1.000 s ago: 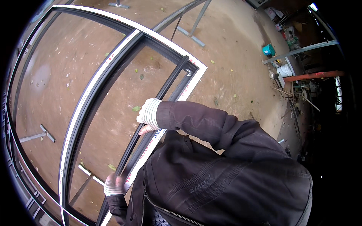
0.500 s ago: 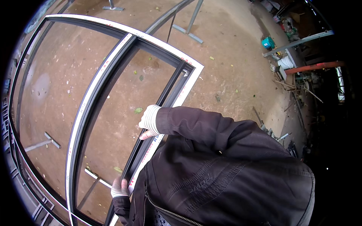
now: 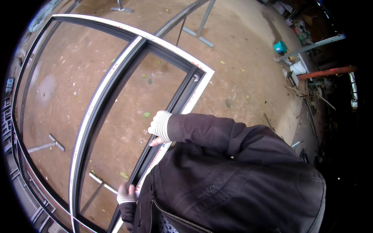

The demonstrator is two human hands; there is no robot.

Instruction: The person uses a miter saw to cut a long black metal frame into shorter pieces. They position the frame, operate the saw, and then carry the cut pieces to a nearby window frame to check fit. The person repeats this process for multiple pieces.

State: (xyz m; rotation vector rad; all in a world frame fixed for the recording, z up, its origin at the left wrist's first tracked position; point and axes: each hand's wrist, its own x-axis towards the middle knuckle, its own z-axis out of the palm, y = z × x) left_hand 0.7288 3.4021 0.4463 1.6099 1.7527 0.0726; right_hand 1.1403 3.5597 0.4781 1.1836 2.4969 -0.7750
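A large window frame (image 3: 83,124) with dark profiles and white film on its faces lies in front of me, split by a long bar. Along the inside of its right side runs a long dark strip (image 3: 176,95), close against the frame's edge. My right hand (image 3: 159,126), in a whitish glove with bare fingertips, is closed around this strip near its middle. Nearer my body, my left hand (image 3: 126,193) grips the same strip, thumb on top; its other fingers are partly hidden. A small metal corner piece (image 3: 196,78) shows at the frame's far right corner.
Metal stands (image 3: 200,37) and another stand (image 3: 101,181) rise from the brown floor, scattered with leaves. At the right lie a teal bucket-like object (image 3: 279,47), a white bucket (image 3: 298,67), a red beam (image 3: 328,72) and loose sticks. More frames (image 3: 39,211) lie at the lower left.
The strip has moved against the frame's right side, closing the gap of floor seen between them. Both hands stay on it. The whole view has shifted slightly.
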